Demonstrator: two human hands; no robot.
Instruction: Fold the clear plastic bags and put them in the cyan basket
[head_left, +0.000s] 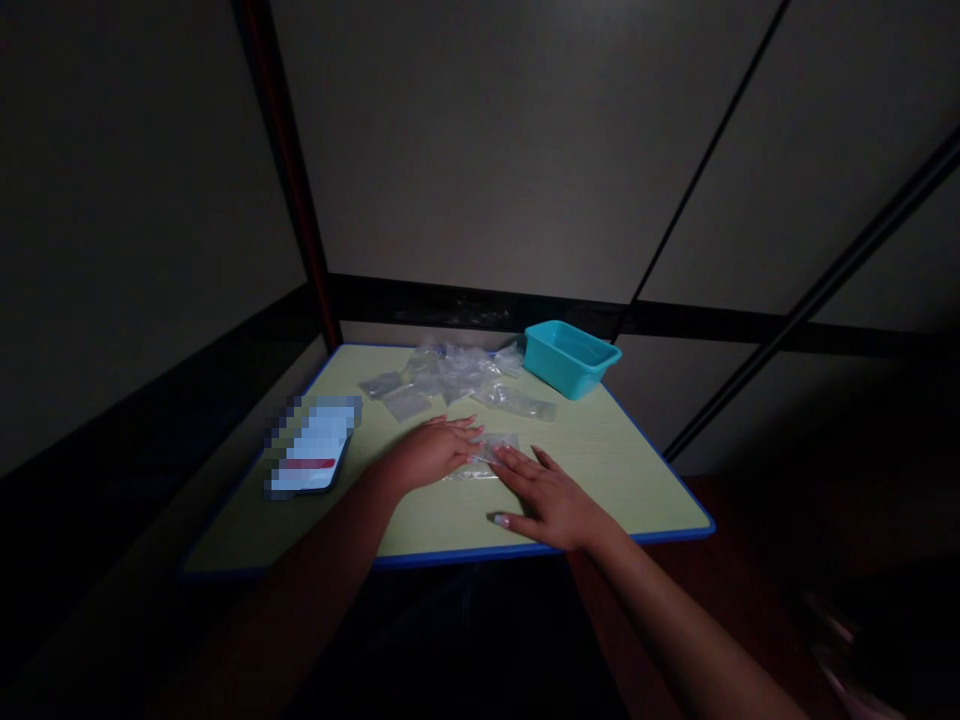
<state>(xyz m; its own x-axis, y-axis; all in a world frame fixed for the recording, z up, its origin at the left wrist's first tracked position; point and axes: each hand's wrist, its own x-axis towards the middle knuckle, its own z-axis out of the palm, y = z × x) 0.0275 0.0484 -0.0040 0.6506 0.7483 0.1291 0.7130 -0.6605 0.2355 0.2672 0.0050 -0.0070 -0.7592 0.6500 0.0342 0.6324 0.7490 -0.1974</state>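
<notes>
On the table in front of me lies a clear plastic bag (491, 447), partly covered by my fingers. My left hand (435, 450) rests on its left side, fingers stretched out and flat. From the right, my right hand (551, 497) presses on the bag with spread fingers, its thumb on the bare tabletop. Just beyond my hands is a loose heap of clear plastic bags (457, 372), several of them overlapping. One flat bag (409, 402) lies at the heap's near left, and another long bag (517, 402) at its near right.
A turquoise plastic basin (568, 362) stands at the table's back right corner. A lit phone (315, 447), its screen blurred out, sits by the left edge. The small pale yellow table (442, 525) has a blue rim. Dark wall panels (480, 150) rise behind it.
</notes>
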